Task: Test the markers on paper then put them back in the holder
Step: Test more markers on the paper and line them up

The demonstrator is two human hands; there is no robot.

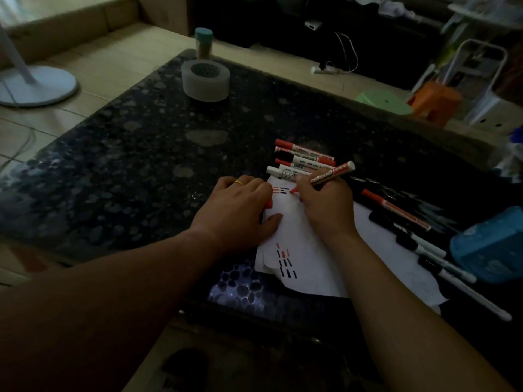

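1. Right grip (325, 205) wrapped round red marker (329, 175), tip down on paper (300, 244), wrist resting on the sheet.
2. Left grip (240, 205) just beside it, palm down on paper, fingers curled over red cap (268, 203).
3. Capped markers (302, 161) just beyond right grip; grey holder (205, 86) well beyond left grip on counter (141, 165).

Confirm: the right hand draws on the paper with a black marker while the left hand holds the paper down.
Wrong colour: the head view shows a red marker in the right hand. The rest stands: it draws on the paper; the left hand, gripping a cap, holds it down.
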